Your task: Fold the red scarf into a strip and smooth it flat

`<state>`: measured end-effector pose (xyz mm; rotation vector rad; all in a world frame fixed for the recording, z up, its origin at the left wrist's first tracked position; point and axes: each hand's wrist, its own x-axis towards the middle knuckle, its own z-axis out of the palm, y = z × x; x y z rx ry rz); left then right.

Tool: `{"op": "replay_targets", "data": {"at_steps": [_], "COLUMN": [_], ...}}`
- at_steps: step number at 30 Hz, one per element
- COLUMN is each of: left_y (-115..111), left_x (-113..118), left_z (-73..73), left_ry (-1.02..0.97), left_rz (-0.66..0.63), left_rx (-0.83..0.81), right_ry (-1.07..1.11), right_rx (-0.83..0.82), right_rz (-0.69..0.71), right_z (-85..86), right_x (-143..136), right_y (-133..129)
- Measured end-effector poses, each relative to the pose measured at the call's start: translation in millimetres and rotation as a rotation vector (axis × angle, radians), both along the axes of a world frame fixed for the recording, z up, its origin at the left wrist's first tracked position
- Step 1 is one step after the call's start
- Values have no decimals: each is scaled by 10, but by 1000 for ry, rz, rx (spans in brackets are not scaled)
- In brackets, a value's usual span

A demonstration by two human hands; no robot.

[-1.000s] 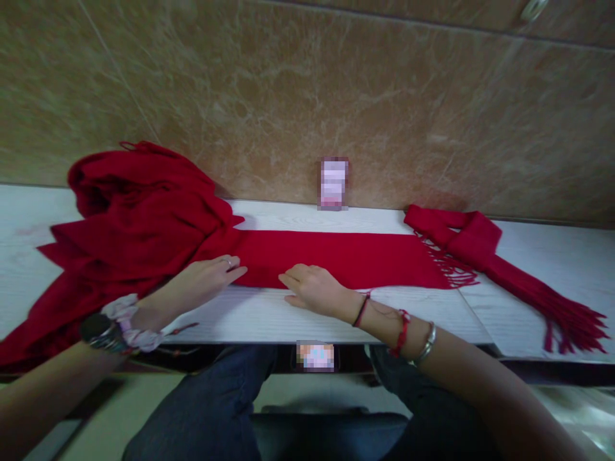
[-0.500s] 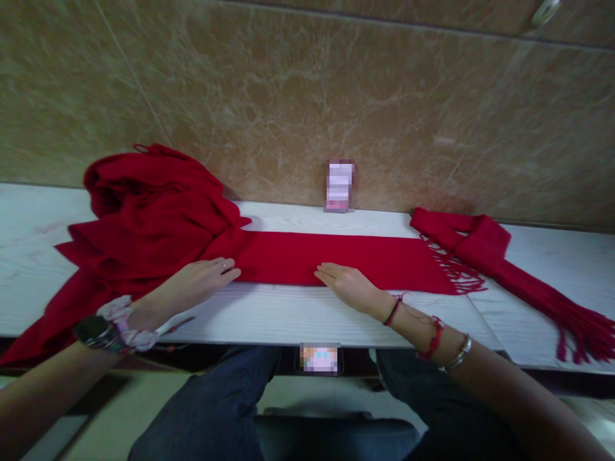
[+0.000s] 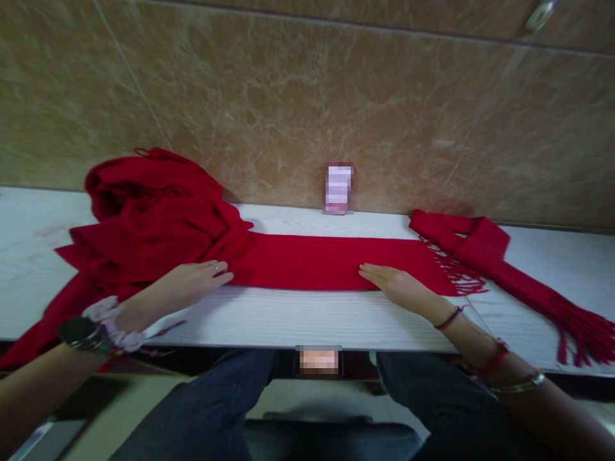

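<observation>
Left hand: the left hand (image 3: pixel 195 282) lay flat with its fingers open and held nothing; it pressed on the near edge of the red scarf (image 3: pixel 317 261), at about 9 o'clock from the middle of the flat strip; a ring sat on one finger; a watch (image 3: pixel 79 333) and a pale scrunchie (image 3: pixel 108 318) were on that wrist.

Right hand: the right hand (image 3: pixel 401 287) lay flat too, fingers straight and open, gripping nothing; it rested on the near edge of the scarf at about 3 o'clock from the strip's middle, close to the fringe (image 3: pixel 456 272); the two hands were well apart.

Red scarf: it was spread out long and flat across the white table (image 3: pixel 298 317); its left part ran into a big red heap of cloth (image 3: pixel 148 218) at 9 o'clock; its fringe end was at 3 o'clock.

Second scarf: a folded red scarf (image 3: pixel 485 250) lay at 3 o'clock, just past the fringe, with its own tassels (image 3: pixel 583 336) trailing toward the table's near edge.

Wall: a brown stone wall (image 3: pixel 307 109) stood behind the table at 12 o'clock; a small blurred card (image 3: pixel 339 187) leaned on it, just behind the flat strip.

Right wrist: a dark band (image 3: pixel 449 318), a red string (image 3: pixel 490 366) and a silver bangle (image 3: pixel 521 384) were there.

Legs: knees in dark jeans (image 3: pixel 211 410) showed under the table at 6 o'clock.
</observation>
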<state>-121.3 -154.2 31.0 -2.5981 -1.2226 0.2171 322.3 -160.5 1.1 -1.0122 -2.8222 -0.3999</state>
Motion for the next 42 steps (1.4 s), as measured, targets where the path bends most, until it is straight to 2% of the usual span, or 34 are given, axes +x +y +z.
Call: {"op": "replay_targets", "data": {"at_steps": [3, 6, 11, 14, 18, 23, 25, 27, 29, 31, 32, 34, 36, 38, 42], "left_y": [-41, -38, 47, 48, -12, 24, 112, 225, 333, 412, 436, 459, 458, 454, 482], "left_x": [79, 138, 115, 138, 195, 236, 361, 593, 894, 1186, 1304, 1456, 1502, 1484, 1466], "left_z": [34, 4, -92, -75, -26, 128, 214, 253, 204, 70, -15, -180, -296, -341, -281], "left_ry": [27, 61, -30, -45, 36, 95, 39, -60, -184, -306, -336, -340, -334, -334, -334], "left_rz": [-52, -85, -49, -20, 4, 20, -23, -73, -78, 24, 82, 201, 260, 280, 307], "left_rx": [-38, -51, -74, -65, -48, -168, -219, -208, -110, 19, 39, -37, -120, -160, -212], "right_ry": [24, 55, 97, 161, 187, 210, 256, 315, 350, 329, 298, 226, 168, 137, 160], "right_rx": [3, -18, -106, -153, -240, -418, -447, -410, -330, -276, -276, -306, -337, -365, -411], "right_rz": [-3, 18, 49, 32, 3, -22, -47, -102, -184, -264, -291, -318, -320, -307, -344], "right_z": [-18, -29, -35, -66, -93, 76, 170, 226, 224, 172, 137, 65, 20, 14, 82], "right_x": [-9, -41, -17, 15, 37, 41, -8, -120, -292, -486, -573, -692, -720, -678, -603], "right_y": [-15, -31, -55, -58, -78, -96, -35, 69, 177, 240, 246, 211, 147, 103, 192]}}
